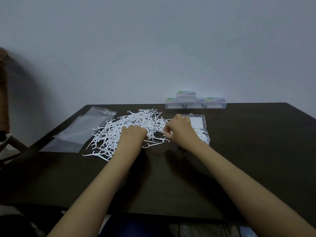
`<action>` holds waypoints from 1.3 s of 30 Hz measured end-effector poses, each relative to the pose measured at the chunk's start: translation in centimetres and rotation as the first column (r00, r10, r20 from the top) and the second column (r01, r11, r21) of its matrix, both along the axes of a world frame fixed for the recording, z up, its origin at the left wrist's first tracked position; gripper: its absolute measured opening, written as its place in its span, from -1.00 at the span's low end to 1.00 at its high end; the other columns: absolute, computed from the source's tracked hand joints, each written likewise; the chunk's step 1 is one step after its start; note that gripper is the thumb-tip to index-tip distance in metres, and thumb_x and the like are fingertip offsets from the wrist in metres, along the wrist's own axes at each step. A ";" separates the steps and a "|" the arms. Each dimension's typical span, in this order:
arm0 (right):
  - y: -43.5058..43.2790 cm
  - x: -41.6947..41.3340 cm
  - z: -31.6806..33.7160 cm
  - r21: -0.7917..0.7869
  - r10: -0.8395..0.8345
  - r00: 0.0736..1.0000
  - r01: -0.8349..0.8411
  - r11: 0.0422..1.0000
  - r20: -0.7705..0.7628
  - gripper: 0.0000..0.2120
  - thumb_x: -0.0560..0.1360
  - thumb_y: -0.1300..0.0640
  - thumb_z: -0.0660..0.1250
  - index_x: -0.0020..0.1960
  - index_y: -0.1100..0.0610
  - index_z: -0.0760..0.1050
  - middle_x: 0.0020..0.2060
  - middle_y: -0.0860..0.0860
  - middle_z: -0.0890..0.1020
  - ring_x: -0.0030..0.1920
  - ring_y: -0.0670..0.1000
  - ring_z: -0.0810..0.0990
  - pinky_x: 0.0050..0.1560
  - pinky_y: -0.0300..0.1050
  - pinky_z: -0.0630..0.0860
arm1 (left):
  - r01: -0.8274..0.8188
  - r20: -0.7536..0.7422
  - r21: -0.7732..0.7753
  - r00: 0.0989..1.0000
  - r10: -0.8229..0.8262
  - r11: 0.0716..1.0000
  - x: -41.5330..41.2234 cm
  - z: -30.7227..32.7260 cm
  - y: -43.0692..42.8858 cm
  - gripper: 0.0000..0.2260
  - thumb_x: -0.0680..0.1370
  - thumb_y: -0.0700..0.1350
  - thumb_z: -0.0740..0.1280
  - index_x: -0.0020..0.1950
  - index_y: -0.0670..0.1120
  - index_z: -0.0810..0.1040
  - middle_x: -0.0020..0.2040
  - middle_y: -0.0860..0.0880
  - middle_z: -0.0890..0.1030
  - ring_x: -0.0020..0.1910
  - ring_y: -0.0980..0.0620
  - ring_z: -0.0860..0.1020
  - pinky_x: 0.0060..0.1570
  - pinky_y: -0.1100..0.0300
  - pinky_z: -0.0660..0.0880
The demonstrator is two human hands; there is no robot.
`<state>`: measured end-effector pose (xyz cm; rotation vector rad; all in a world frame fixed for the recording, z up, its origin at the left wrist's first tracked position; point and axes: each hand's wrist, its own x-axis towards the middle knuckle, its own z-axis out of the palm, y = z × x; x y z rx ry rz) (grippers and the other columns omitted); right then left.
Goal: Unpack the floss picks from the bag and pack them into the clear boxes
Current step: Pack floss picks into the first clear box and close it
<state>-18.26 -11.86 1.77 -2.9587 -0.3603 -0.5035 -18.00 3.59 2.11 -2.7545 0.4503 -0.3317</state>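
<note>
A loose pile of white floss picks (pixel 136 124) lies spread on the dark table (pixel 248 151). My left hand (pixel 133 134) rests on the pile with its fingers curled down into the picks. My right hand (pixel 181 130) is at the pile's right edge and pinches a few floss picks (pixel 156 130) that stick out to the left. Right behind my right hand stands an open clear box (pixel 203 132) with some picks in it, its lid (pixel 198 121) folded back. The empty clear bag (pixel 80 129) lies flat to the left of the pile.
Several closed clear boxes (pixel 195 101) with coloured labels are stacked at the table's far edge against the wall. A wooden chair (pixel 6 106) stands off the table's left side.
</note>
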 end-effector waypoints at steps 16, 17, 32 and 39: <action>-9.7 -1.0 2.1 0.344 -0.069 0.966 0.156 0.926 -0.251 -0.82 0.42 0.07 0.42 -0.02 0.12 0.64 -0.10 0.02 0.67 -0.14 -0.08 0.56 0.16 0.04 0.47 | 0.275 0.256 -0.212 0.942 -0.218 0.938 0.2 2.4 -1.8 -0.65 0.05 -0.51 0.49 -0.30 -0.22 0.52 -0.39 -0.17 0.51 -0.39 -0.17 0.51 -0.43 0.18 0.32; -9.4 -0.9 2.1 0.354 -0.083 0.977 0.150 0.923 -0.197 -0.79 0.43 0.04 0.41 0.01 0.10 0.64 -0.08 0.02 0.67 -0.11 -0.07 0.54 0.18 0.07 0.44 | 0.253 0.244 -0.229 0.950 -0.196 0.940 0.5 2.3 -1.8 -0.71 0.20 -0.48 0.45 -0.20 -0.21 0.53 -0.29 -0.18 0.54 -0.28 -0.18 0.53 -0.35 0.13 0.33; 1.0 -0.4 -2.5 -0.376 0.045 0.997 -0.020 0.926 0.058 -0.74 -0.02 0.06 0.63 -0.53 0.05 0.54 -0.54 -0.06 0.52 -0.34 0.00 0.53 -0.11 -0.10 0.16 | 0.095 0.045 -0.738 0.995 -0.091 0.668 1.4 2.4 -0.3 -0.91 0.45 -0.30 0.36 -0.11 -0.20 0.64 -0.12 -0.12 0.68 -0.04 -0.09 0.57 -0.08 0.18 0.40; 1.0 -0.5 -1.7 -0.311 0.047 0.999 -0.038 0.950 0.022 -0.92 0.27 0.15 0.44 -0.24 0.12 0.61 -0.27 0.03 0.63 -0.03 0.06 0.50 0.05 -0.05 0.19 | 0.149 0.138 -0.811 0.988 -0.063 0.566 1.3 3.0 0.5 -0.92 0.43 -0.33 0.37 -0.15 -0.21 0.65 -0.18 -0.12 0.66 -0.17 -0.05 0.55 -0.10 0.19 0.41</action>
